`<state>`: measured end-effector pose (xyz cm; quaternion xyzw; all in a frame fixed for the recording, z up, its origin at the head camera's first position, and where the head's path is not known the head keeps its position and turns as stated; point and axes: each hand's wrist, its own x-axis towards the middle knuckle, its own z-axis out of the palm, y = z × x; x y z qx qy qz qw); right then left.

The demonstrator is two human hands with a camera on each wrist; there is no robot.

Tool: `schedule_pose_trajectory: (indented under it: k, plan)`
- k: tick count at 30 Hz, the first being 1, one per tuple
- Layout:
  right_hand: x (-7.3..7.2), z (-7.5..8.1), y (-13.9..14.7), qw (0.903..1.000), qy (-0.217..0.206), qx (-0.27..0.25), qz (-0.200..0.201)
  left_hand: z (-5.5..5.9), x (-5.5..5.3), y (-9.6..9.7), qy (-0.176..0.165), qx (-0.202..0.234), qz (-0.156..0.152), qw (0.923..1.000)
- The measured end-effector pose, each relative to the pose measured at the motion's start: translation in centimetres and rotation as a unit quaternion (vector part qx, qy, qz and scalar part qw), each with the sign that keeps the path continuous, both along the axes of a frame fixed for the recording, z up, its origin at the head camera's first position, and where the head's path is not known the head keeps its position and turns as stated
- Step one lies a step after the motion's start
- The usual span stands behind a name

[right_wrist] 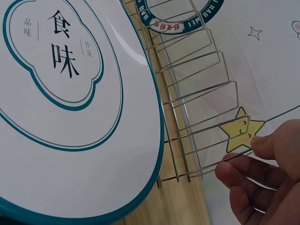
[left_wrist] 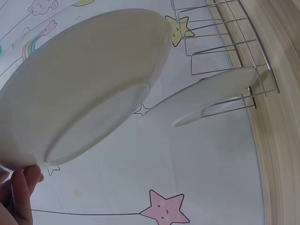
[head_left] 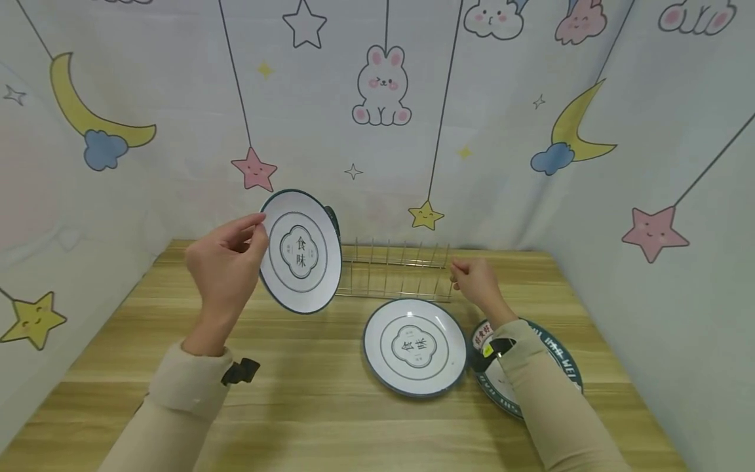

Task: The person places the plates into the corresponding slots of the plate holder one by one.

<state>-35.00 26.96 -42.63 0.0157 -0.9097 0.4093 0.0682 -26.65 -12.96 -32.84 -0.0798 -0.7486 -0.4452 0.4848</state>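
Between thumb and fingers, my left hand (head_left: pixel 227 262) pinches the left rim of a white plate (head_left: pixel 301 255) with a thin dark rim and Chinese characters. It is held up, tilted, in front of the wire dish rack (head_left: pixel 392 296). The left wrist view shows the held plate's pale underside (left_wrist: pixel 93 70). Behind it, a green-rimmed plate (head_left: pixel 332 219) leans in the rack's left end, mostly hidden in the head view. My right hand (head_left: pixel 479 285) grips the end wire of the rack at its right side, thumb and index finger around the wire.
A similar white plate (head_left: pixel 415 347) lies face up on the wooden table (head_left: pixel 295 400), in front of the rack. Right of it lies a larger green-rimmed plate (head_left: pixel 566 360), partly covered by my right forearm. A cartoon-printed curtain (head_left: pixel 330 98) hangs behind the rack.
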Motion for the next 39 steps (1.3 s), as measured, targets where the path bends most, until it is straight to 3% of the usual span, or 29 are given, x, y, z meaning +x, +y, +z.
schedule_pose_trajectory:
  k: [8, 12, 21, 29, 39]
  plan:
    - [0.1, 0.4, -0.1, 1.0, 0.002, 0.0, 0.005, -0.2, -1.4, 0.9, 0.052, -0.049, 0.008, 0.9974]
    - [0.2, 0.3, 0.1, 1.0, -0.003, 0.0, -0.002, -0.5, -1.9, 1.5, 0.06, -0.104, 0.031, 0.9923]
    - [0.2, 0.1, 0.1, 1.0, -0.005, -0.006, -0.004, -1.8, -3.1, 2.4, 0.072, -0.169, 0.048, 0.9819]
    - [0.3, -0.2, -0.1, 1.0, 0.004, 0.004, 0.006, -3.0, -4.3, 2.9, 0.08, -0.186, 0.039, 0.9784]
    - [0.2, 0.2, -0.2, 1.0, -0.002, 0.005, 0.003, -3.4, -5.2, 3.3, 0.068, -0.159, 0.011, 0.9848]
